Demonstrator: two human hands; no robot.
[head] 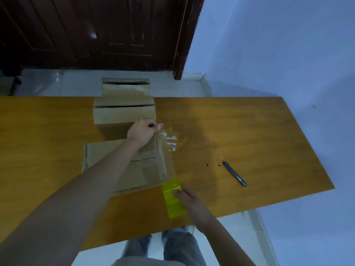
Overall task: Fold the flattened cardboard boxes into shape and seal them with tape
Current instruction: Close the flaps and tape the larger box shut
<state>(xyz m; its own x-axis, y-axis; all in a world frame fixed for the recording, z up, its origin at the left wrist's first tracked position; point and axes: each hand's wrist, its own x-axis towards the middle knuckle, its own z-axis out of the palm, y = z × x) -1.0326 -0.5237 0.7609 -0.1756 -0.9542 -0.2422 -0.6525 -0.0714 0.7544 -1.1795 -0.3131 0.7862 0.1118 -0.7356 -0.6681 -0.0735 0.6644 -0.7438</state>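
- Orange table (249, 131), near edge: right hand (189, 196) grips yellow tape roll (173, 198).
- Left hand (143, 132) pinches the tape (170, 156) end, strip running lengthwise beside the cardboard box (138, 169).

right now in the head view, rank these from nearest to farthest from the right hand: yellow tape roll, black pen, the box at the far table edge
1. Yellow tape roll: gripped in the right hand itself, near the table's front edge.
2. Black pen: lying on the table to the right of that hand.
3. Far box: up at the table's back edge, beyond the left hand.
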